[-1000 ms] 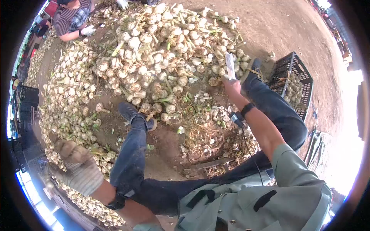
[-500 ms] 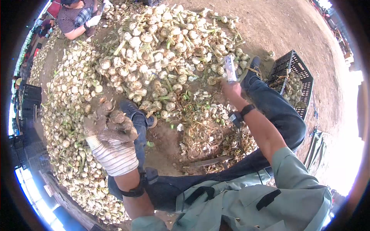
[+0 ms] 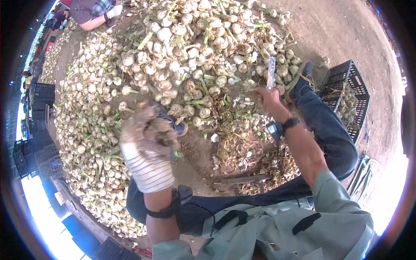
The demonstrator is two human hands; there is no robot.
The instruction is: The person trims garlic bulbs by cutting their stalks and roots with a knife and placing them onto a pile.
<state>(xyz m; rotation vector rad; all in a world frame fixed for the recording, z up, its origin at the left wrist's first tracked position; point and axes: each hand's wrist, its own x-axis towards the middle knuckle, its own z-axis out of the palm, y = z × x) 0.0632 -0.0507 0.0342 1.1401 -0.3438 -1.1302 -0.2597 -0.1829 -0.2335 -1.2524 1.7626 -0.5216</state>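
My right hand (image 3: 272, 103), ungloved, grips a knife (image 3: 271, 73) whose pale blade points up and away from me, beside the near right edge of the garlic heap (image 3: 190, 47). My left hand (image 3: 149, 145) wears a striped white glove with dirty fingers. It is raised over my left shoe and the edge of the left-hand garlic pile (image 3: 93, 143). Motion blurs its fingers, so whether anything is between them cannot be made out. Cut stalks and peelings (image 3: 238, 149) lie on the ground between my legs.
A black plastic crate (image 3: 363, 99) holding garlic stands beyond my right leg. A flat strip (image 3: 242, 179) lies across the peelings. At the top left is another person's gloved hand (image 3: 115, 11). Dark crates (image 3: 43, 95) stand at the far left.
My left hand has swung from the lower left up and right to above my left shoe. My right hand still holds the knife. The whole view has shifted slightly.
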